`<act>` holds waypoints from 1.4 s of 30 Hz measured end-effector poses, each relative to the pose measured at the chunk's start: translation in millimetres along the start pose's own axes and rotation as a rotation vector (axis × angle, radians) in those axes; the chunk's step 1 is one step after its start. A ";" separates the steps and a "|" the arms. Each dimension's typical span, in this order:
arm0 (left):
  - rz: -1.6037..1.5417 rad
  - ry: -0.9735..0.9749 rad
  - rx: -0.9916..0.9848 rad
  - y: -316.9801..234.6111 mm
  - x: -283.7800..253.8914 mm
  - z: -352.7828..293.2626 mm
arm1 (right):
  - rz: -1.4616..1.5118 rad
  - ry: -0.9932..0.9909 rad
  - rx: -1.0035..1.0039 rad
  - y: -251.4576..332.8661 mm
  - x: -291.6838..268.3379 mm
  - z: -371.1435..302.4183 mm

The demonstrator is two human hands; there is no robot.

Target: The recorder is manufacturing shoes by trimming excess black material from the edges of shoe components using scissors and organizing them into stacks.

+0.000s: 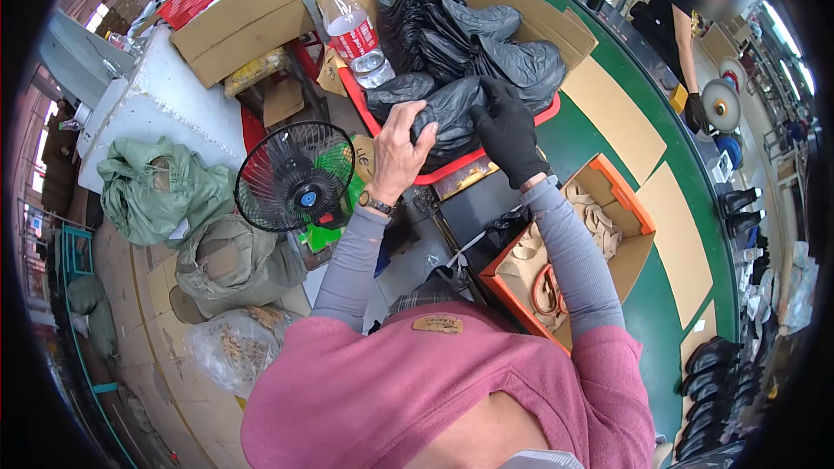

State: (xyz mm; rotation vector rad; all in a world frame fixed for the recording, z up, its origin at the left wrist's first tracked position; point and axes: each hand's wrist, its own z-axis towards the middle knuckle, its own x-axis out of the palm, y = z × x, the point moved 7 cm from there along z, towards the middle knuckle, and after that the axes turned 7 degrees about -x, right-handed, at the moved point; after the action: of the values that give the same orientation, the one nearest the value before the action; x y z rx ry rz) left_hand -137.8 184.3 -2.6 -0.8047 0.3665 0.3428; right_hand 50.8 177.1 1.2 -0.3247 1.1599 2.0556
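My left hand [401, 146], bare and with a watch at the wrist, is at the near left side of a heap of black plastic bags [434, 30]. Its fingers are curved and apart, against or just in front of the crumpled plastic. A black glove covers my right hand [508, 132], whose fingers are closed on a fold of black plastic bag [453, 113] at the near side of the heap. The bags fill a red basket [559, 110] with a cardboard box behind. A clear bottle [354, 39] with a yellow cap and red label stands tilted at the heap's left.
A black fan [295, 175] stands left of my left forearm. Beside my right forearm is an orange-edged box [638, 208] holding beige straps. Cardboard sheets [682, 230] lie along the green table [599, 135]. Sacks [161, 187] sit at left; another person [686, 22] works far right.
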 end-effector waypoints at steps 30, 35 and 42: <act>-0.238 0.219 0.611 -204.9 86.7 -33.9 | -0.588 -0.247 1.257 -16.4 -318.4 -482.6; -0.361 0.459 0.726 -248.0 110.5 -61.5 | 0.172 -0.654 1.421 -21.2 -260.5 -542.9; -0.402 0.684 0.798 -268.8 118.5 -84.8 | 0.974 -1.170 1.013 -57.6 -200.8 -564.9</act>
State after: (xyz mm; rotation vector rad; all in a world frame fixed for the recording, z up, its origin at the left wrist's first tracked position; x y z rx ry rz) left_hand 66.8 -33.9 60.6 -0.1633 0.8905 -0.4646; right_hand 156.2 -363.3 -243.0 1.9355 1.3993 1.4504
